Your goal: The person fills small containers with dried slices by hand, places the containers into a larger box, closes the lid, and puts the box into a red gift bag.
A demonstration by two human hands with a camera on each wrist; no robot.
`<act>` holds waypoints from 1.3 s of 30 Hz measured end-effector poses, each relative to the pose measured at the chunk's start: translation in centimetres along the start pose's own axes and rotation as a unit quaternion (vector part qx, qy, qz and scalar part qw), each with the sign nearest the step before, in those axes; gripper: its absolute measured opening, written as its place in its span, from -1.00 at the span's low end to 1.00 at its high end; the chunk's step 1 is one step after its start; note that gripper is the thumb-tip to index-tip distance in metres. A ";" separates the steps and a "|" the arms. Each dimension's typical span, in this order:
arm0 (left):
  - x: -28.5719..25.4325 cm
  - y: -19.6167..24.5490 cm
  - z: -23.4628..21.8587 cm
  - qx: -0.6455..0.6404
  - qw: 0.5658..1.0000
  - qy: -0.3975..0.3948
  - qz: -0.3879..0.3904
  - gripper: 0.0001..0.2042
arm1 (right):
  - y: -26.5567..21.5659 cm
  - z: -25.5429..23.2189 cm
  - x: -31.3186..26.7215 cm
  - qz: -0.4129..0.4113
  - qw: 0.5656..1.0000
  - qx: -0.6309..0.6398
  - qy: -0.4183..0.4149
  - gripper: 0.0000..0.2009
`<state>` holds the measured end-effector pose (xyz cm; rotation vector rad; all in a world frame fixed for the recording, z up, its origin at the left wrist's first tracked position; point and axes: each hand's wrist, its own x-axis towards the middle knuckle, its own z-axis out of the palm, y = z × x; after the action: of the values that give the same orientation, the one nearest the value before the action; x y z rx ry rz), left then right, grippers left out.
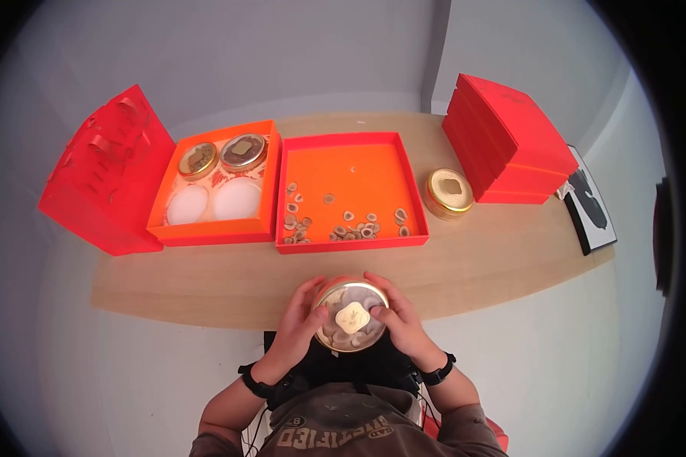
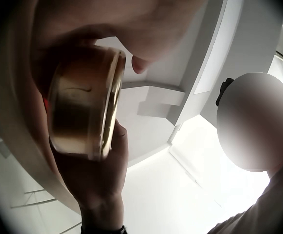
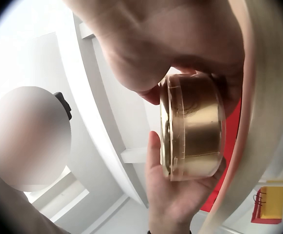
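A round jar (image 1: 343, 340) with a gold rim, a clear lid and a pale square label is held near the table's front edge, over the lap. Pale slices show through its lid. My left hand (image 1: 299, 326) grips the jar from the left, thumb on top of the lid. On the opposite side my right hand (image 1: 405, 324) grips it too, its thumb at the label's edge. Both wrist views show the jar's gold side (image 2: 78, 107) standing between the two hands. The fingers under and behind the jar are partly hidden.
A shallow orange tray (image 1: 351, 164) holds scattered slices. Left of it, a box (image 1: 209, 230) contains two lidded jars and two white round recesses; a red bag (image 1: 107, 175) stands farther left. Rightward are another gold jar (image 1: 450, 193), stacked red boxes (image 1: 503, 137) and a black-and-white item (image 1: 589, 202).
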<state>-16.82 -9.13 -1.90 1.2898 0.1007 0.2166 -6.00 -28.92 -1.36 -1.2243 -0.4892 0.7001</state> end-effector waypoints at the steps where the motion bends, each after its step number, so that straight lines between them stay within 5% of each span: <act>1: -0.1 0.4 0.4 0.019 1.000 0.009 -0.019 -0.42 | -0.1 0.2 -0.1 0.000 0.999 -0.029 -0.019 -0.40; 5: -0.1 0.5 1.1 0.069 0.997 0.023 -0.038 -0.53 | -0.3 0.7 -0.4 -0.017 0.994 -0.106 -0.012 -0.47; 24: -0.5 -0.3 0.3 0.065 0.996 0.033 -0.050 -0.56 | 0.0 0.9 0.0 -0.013 0.995 -0.099 0.012 -0.56; 29: -0.8 0.2 -0.5 0.160 0.983 -0.004 -0.086 -0.54 | 0.1 1.0 0.0 -0.040 0.988 -0.149 -0.031 -0.55; 34: -1.3 2.3 -0.5 0.119 0.990 -0.005 -0.070 -0.56 | 0.6 0.6 0.0 -0.053 0.989 -0.124 -0.055 -0.52; 39: 0.2 5.2 -8.0 0.152 0.974 0.169 -0.007 -0.57 | 0.4 -1.5 0.9 -0.075 0.994 -0.076 0.003 -0.58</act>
<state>-18.72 -0.23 0.86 1.5459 0.4473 0.4210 -4.38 -29.23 -2.19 -1.3157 -0.6319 0.5393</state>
